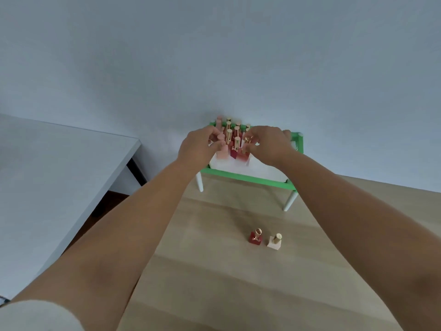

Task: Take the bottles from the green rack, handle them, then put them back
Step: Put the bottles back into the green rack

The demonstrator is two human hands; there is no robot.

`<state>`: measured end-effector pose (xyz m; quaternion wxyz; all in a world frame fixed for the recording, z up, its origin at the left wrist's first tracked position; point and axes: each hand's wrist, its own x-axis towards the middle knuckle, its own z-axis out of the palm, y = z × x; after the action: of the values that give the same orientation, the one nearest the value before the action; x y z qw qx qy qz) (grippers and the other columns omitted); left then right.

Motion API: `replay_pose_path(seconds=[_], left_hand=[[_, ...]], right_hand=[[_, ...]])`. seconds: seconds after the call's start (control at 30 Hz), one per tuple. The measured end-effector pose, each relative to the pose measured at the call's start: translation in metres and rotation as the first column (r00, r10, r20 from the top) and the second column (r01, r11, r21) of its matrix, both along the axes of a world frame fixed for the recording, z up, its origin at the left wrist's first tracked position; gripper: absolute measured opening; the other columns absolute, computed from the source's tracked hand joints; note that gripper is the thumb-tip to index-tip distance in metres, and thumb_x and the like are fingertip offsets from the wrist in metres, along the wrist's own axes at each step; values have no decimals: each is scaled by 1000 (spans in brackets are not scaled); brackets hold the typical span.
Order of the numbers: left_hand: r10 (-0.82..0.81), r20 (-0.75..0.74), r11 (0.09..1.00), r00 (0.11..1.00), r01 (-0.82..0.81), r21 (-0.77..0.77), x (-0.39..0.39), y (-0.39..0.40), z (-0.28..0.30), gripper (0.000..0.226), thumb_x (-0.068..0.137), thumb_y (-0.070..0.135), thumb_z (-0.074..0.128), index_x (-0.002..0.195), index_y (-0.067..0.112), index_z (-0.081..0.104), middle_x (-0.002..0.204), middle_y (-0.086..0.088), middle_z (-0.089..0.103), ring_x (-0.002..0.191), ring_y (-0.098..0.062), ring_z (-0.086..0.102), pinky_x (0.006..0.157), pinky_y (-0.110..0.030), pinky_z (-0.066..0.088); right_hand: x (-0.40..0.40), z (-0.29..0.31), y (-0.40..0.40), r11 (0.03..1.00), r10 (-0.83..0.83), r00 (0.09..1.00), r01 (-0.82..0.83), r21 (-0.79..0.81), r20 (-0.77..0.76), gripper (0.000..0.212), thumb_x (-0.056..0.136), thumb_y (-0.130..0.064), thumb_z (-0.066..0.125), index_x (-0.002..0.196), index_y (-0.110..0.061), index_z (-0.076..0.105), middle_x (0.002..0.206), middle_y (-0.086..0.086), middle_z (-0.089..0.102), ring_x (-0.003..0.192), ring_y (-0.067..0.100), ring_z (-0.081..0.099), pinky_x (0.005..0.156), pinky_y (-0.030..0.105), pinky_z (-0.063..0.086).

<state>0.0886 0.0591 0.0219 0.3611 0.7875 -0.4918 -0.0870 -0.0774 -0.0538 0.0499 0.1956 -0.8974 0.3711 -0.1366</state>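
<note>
Hands reach mid-frame into the green rack [241, 176]: left hand [199, 146] pinches a pink bottle [223, 152], right hand [267, 144] pinches a gold-capped bottle [244, 156], seemingly to lift them out.

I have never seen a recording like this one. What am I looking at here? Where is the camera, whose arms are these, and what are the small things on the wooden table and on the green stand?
There is no machine here. The single picture comes from a camera worn on a person's head, looking forward and down, so the two bare arms belong to that person. Both reach to a green rack with white legs, standing at the far side of a wooden table against a pale wall. The rack carries a cluster of small bottles, pink and red, with gold caps. The left hand closes its fingers on a pale pink bottle. The right hand pinches the gold cap of a red bottle. Nearer to the person, two bottles stand on the table itself: a dark red bottle and a cream bottle. At the left stands a white table.
</note>
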Motion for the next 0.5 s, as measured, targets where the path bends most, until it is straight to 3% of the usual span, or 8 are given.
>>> replay_pose_path(seconds=[0.17,0.37,0.5], left_hand=[[-22,79,997,997,15,81,10,-20,-13,8,87,30,67,93,30,62,82,19,63,86,-11,61,70,-28,44],[-41,111,994,993,29,105,22,-29,-26,13,83,29,70,93,35,66,86,19,69,88,-8,62,78,-33,50],[-44,80,998,996,40,51,30,-29,-35,29,79,30,75,102,40,62,89,24,67,91,-1,61,83,-30,48]], right_hand=[[17,-9,-9,1000,11,994,-11,3,-105,23,85,-35,57,108,-36,61,96,-11,70,101,14,57,93,40,24],[35,-23,-16,997,61,986,-68,-39,-157,21,84,-33,57,103,-37,63,97,-12,69,104,17,54,91,41,26],[40,-31,-19,995,79,980,-87,-39,-180,20,86,-32,55,104,-36,63,96,-10,68,108,20,47,95,44,25]])
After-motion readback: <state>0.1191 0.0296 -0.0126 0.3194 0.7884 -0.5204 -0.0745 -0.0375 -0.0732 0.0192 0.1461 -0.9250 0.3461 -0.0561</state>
